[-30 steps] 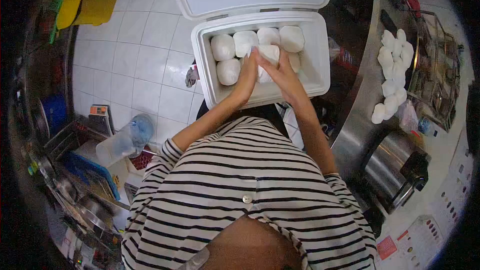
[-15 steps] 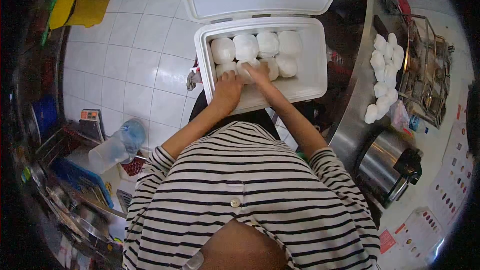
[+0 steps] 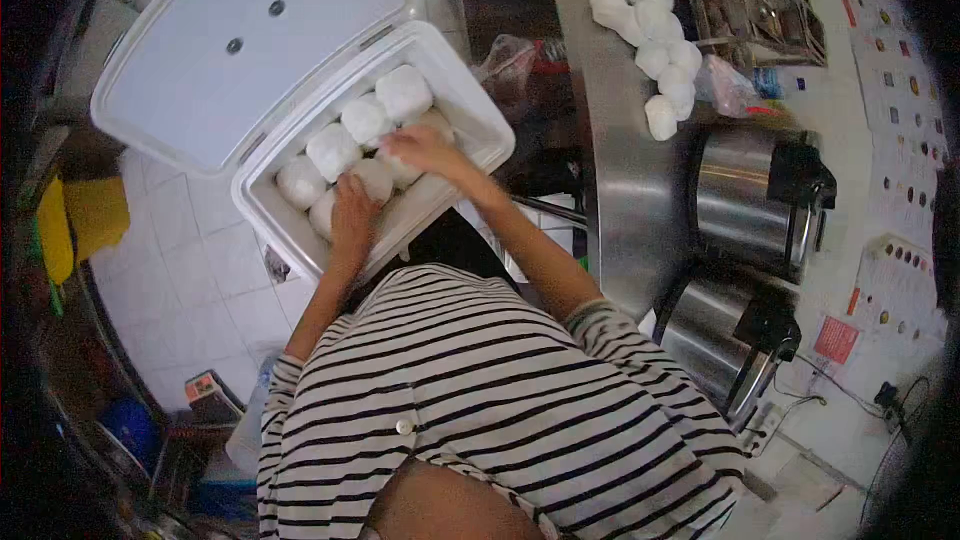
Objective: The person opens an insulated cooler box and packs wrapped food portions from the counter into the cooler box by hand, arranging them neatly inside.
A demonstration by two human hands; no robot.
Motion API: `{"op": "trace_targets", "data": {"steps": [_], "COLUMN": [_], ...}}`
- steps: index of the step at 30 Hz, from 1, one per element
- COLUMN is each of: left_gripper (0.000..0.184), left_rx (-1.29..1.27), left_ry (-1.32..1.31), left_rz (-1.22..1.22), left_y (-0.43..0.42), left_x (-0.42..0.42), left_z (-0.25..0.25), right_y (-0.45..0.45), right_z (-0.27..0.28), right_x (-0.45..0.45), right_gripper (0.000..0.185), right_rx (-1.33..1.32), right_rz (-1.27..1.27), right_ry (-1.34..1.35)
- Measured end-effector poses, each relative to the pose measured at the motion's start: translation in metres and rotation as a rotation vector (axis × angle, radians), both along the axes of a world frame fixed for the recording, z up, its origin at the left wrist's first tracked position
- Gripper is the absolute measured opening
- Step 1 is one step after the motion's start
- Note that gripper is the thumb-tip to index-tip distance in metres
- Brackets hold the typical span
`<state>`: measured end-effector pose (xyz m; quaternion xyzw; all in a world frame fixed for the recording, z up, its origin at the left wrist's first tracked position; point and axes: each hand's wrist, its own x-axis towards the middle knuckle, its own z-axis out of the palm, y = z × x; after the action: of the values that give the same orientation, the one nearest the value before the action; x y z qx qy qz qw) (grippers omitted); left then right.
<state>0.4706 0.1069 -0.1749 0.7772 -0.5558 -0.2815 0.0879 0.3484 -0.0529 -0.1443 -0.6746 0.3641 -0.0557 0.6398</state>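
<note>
A white cooler box (image 3: pixel 462 73) with its lid (image 3: pixel 255 40) swung back holds several rounded white bundles (image 3: pixel 333 151) in two rows. What they are made of I cannot make out. My left hand (image 3: pixel 354 215) lies with extended fingers on a near-row bundle (image 3: pixel 373 180), toward the left part of the box. Over the right part of the near row is my right hand (image 3: pixel 425 147), its fingers smeared by motion. It partly hides the bundles beneath it, and whether it grips one cannot be seen.
On my right runs a steel counter (image 3: pixel 630 180) bearing a pile of smaller white bundles (image 3: pixel 655 25), a clear plastic bag (image 3: pixel 730 87) and two steel urns (image 3: pixel 740 190). A wire rack (image 3: pixel 765 10) stands behind. Yellow plastic (image 3: pixel 95 215) is at the left, above the tiled floor (image 3: pixel 190 285).
My view has turned to the right, so the box appears tilted and further left, and a second urn shows. The right hand has shifted rightward along the near row, away from my left hand.
</note>
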Motion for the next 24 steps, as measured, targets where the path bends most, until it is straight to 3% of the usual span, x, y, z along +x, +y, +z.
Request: {"op": "trace_targets", "data": {"steps": [1, 2, 3, 4, 5, 6, 7, 8, 10, 14, 18, 20, 21, 24], "left_gripper": [0.055, 0.054, 0.053, 0.052, 0.051, 0.051, 0.050, 0.050, 0.053, 0.050, 0.046, 0.043, 0.039, 0.035], "left_rx": [-0.094, -0.183, -0.206, -0.225, -0.244, -0.228, -0.209, -0.189, -0.220, -0.198, -0.256, -0.295, -0.296, -0.343], "left_ry": [0.041, 0.082, 0.108, 0.135, 0.161, 0.120, 0.079, 0.037, -0.006, 0.046, -0.024, -0.074, -0.086, -0.038], "left_rz": [0.068, 0.140, 0.144, 0.152, 0.162, 0.117, 0.077, 0.043, 0.012, 0.095, -0.041, -0.209, -0.222, -0.165], "left_y": [0.001, 0.001, 0.000, -0.001, -0.001, -0.001, -0.001, -0.001, -0.002, -0.003, -0.012, -0.013, -0.013, -0.011], "left_x": [0.003, 0.005, 0.005, 0.006, 0.006, 0.005, 0.004, 0.002, -0.002, -0.003, -0.002, 0.002, 0.003, 0.008], "left_z": [0.006, 0.014, 0.019, 0.024, 0.028, 0.029, 0.030, 0.029, 0.032, 0.040, 0.035, 0.024, 0.025, 0.025], "right_y": [-0.023, -0.056, -0.067, -0.086, -0.111, -0.160, -0.160, -0.181, -0.204, -0.189, -0.174, -0.178, -0.179, -0.126], "right_z": [0.001, 0.064, 0.104, 0.128, 0.120, 0.065, 0.077, 0.047, 0.010, -0.003, 0.021, 0.026, 0.028, 0.094], "right_x": [-0.032, -0.062, -0.091, -0.126, -0.168, -0.253, -0.273, -0.319, -0.375, -0.373, -0.368, -0.366, -0.365, -0.264], "right_gripper": [0.029, 0.023, 0.026, 0.021, 0.020, 0.022, 0.031, 0.039, 0.054, 0.072, 0.084, 0.086, 0.076, 0.065], "right_rx": [0.186, -0.246, -0.313, -0.651, -0.816, -1.136, -1.043, -1.327, -1.542, -1.228, -0.899, -0.764, -0.571, 0.145], "right_rz": [-0.198, -0.288, -0.579, -0.687, -0.929, -0.958, -0.930, -0.824, -0.700, -0.644, -0.580, -0.614, -0.618, -0.808], "right_ry": [-0.339, 0.007, -0.078, 0.217, 0.516, 0.538, 0.529, 0.679, 0.820, 0.902, 1.003, 0.884, 0.768, 0.079]}}
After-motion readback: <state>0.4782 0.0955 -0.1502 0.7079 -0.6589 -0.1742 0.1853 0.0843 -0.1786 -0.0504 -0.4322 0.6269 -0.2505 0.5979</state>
